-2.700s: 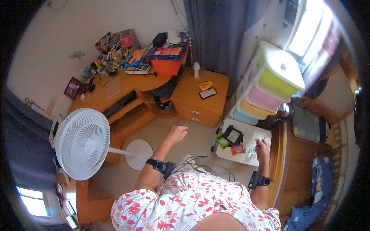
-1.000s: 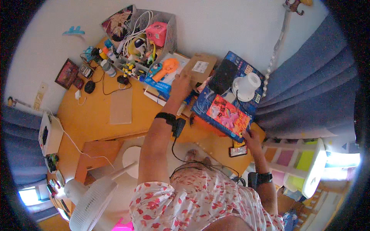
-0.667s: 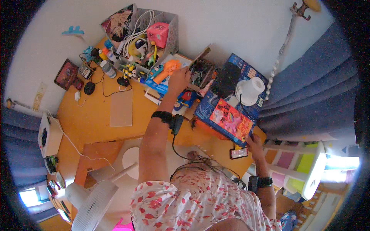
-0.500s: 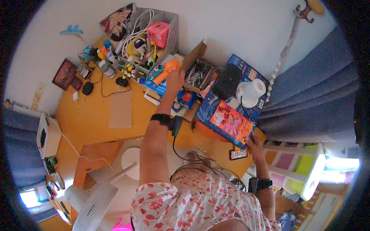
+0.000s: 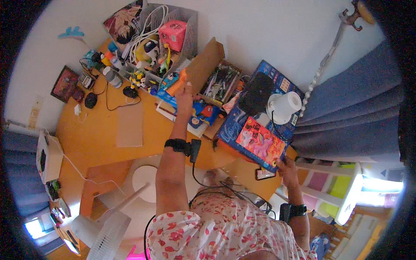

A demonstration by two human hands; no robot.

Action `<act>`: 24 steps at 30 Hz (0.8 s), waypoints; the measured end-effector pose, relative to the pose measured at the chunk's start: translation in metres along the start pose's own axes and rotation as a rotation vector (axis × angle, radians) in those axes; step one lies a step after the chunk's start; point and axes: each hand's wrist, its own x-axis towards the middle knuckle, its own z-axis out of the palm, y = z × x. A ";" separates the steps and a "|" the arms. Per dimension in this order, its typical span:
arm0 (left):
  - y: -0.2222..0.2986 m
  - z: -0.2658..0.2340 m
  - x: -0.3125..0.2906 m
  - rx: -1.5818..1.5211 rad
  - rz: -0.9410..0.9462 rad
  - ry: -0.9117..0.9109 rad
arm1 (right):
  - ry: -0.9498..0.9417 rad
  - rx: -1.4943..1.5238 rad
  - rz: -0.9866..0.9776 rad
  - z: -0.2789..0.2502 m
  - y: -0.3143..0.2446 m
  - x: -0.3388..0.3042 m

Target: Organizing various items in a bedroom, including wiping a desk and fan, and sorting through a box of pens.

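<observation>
My left hand (image 5: 185, 94) reaches over the desk with its fingers closed, at the lower left edge of a raised brown cardboard flap (image 5: 209, 63). An orange object (image 5: 176, 88) lies right beside these fingers, partly behind the flap; which of the two they grip is hidden. Joined to the flap is an open box (image 5: 220, 84) full of pen-like sticks. My right hand (image 5: 287, 170) is closed on the near right corner of a large blue box (image 5: 232, 125). On that box lie a pink and orange picture booklet (image 5: 261, 141), a black item (image 5: 256, 93) and a white lamp-like device (image 5: 284, 106).
Left of the box, a grey organizer (image 5: 190, 32) holds cables, toys and a pink box (image 5: 173, 34). A phone (image 5: 264, 173) lies by the desk's near edge. A white fan (image 5: 108, 234) stands at lower left; a drawer unit (image 5: 331, 186) is at right.
The cardboard flap has swung left and now hides part of the orange object. My left hand has drawn slightly left and nearer. My right hand stays on the blue box's corner.
</observation>
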 end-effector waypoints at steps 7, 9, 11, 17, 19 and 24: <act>-0.010 -0.008 0.006 -0.126 0.003 0.025 | -0.006 -0.101 0.136 0.005 -0.023 -0.010; 0.000 -0.002 0.001 -0.109 -0.011 0.034 | -0.005 0.004 0.150 0.004 -0.023 -0.011; -0.003 -0.005 0.003 -0.089 -0.020 0.049 | 0.010 -0.013 0.148 0.004 -0.022 -0.011; -0.012 -0.010 0.007 -0.195 -0.044 0.044 | 0.024 -0.038 0.176 -0.003 -0.010 -0.009; -0.009 -0.011 0.006 -0.166 -0.075 0.041 | -0.016 -0.026 0.208 -0.005 -0.009 -0.009; -0.016 -0.021 0.010 -0.220 -0.045 -0.071 | 0.015 0.009 0.206 -0.002 -0.011 -0.013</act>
